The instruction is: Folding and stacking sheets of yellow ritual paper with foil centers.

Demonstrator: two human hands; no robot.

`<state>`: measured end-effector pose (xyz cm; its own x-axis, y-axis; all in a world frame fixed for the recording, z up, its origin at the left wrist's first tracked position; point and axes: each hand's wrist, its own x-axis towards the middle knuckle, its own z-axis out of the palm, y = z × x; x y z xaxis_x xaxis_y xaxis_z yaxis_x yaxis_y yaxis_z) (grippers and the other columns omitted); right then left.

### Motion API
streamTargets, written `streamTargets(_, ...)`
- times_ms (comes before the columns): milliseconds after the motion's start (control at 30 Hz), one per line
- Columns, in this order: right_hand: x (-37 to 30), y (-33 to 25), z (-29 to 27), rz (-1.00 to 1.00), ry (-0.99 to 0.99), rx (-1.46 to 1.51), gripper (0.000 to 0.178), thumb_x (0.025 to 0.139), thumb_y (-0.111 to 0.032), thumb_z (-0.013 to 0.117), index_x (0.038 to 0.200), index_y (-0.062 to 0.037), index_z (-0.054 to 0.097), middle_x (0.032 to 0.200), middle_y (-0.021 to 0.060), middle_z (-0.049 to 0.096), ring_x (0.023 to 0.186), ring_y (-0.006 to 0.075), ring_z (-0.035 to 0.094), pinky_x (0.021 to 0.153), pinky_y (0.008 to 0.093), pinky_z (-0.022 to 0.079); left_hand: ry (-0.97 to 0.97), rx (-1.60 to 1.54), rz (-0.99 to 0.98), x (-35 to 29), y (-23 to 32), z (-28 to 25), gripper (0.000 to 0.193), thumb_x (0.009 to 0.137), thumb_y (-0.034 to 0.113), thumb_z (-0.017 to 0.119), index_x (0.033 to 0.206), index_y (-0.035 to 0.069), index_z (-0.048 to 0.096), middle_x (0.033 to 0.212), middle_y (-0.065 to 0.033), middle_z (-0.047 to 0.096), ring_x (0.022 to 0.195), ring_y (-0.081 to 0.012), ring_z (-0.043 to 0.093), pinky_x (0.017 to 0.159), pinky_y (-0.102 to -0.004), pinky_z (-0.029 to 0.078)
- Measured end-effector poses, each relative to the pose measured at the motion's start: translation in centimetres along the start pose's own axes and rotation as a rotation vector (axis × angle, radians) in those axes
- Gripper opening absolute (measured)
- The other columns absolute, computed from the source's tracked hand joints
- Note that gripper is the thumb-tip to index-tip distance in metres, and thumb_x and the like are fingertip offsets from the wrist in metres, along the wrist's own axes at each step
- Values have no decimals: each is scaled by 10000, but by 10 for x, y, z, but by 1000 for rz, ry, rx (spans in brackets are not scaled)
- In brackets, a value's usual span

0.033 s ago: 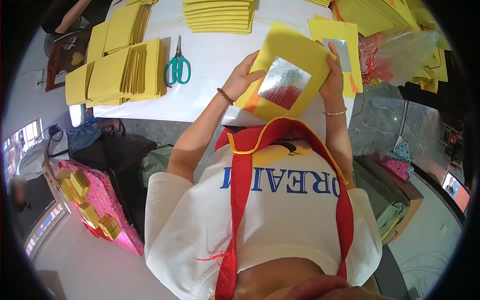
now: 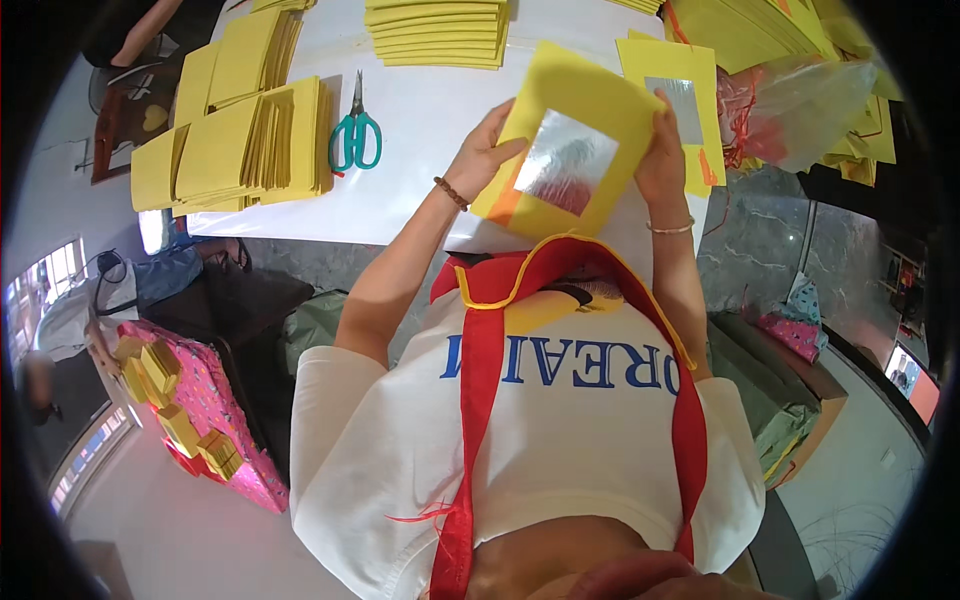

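Observation:
I hold a pad of yellow joss paper (image 2: 575, 85) tilted in front of my chest, over the table's near edge. A silver foil rectangle (image 2: 567, 160) lies on its face, with an orange patch by the lower left corner. My left hand (image 2: 487, 152) grips the left edge, its thumb on the face and its fingers hidden behind. Along the right edge, my right hand (image 2: 660, 160) is closed on the pad, most of its fingers out of sight behind it. Another yellow foil-marked sheet (image 2: 700, 100) lies just beyond that hand.
Green-handled scissors (image 2: 355, 140) lie left of my hands on the white table (image 2: 400, 200). Folded yellow paper stacks (image 2: 230, 150) stand at the left, another stack (image 2: 437, 35) at the back. A clear plastic bag (image 2: 800, 110) sits at the right. Part of another person's arm (image 2: 150, 30) shows far left.
The pad has tipped slightly and its foil reflects differently. My right fingertips have shifted a little at its edge; my left hand has barely moved.

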<state>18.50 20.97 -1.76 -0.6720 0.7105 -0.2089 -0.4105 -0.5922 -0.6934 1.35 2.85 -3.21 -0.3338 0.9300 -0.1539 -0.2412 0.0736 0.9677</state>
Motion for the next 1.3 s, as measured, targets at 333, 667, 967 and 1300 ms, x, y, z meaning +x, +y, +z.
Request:
streamTargets(333, -46, 34, -14, 224, 102, -247, 498, 860, -19, 504, 1323, -54, 325, 1130, 79, 508, 977, 179, 548, 799, 293, 488, 53, -729, -178, -5, -3, -6, 679, 852, -10, 466, 1421, 14, 95, 1391, -196, 322, 1239, -262, 389, 1005, -331, 346)
streamTargets(667, -49, 22, -11, 378, 26, -430, 518, 871, -43, 500, 1348, -37, 299, 1134, 105, 535, 928, 164, 570, 732, 274, 499, -4, 1286, 732, -18, 17, -1, 574, 644, 27, 600, 1190, 189, 535, 1290, -21, 467, 1127, -257, 422, 883, -408, 326)
streamTargets(967, -79, 13, -36, -557, -254, -1669, 378, 873, -48, 472, 1251, -47, 459, 1181, 130, 552, 1048, 252, 538, 898, 347, 418, -6, 1079, 531, -48, -25, -2, 307, 726, 199, 594, 1030, 180, 628, 1055, 34, 613, 989, -185, 502, 838, -347, 320)
streamTargets(1300, -70, 30, -28, -32, -186, -1336, 238, 860, -133, 531, 1060, -12, 580, 845, 140, 621, 824, 227, 581, 720, 316, 431, 58, 787, 270, -38, -13, 0, 269, 825, 308, 594, 988, 96, 619, 832, -56, 643, 786, -219, 587, 727, -362, 393)
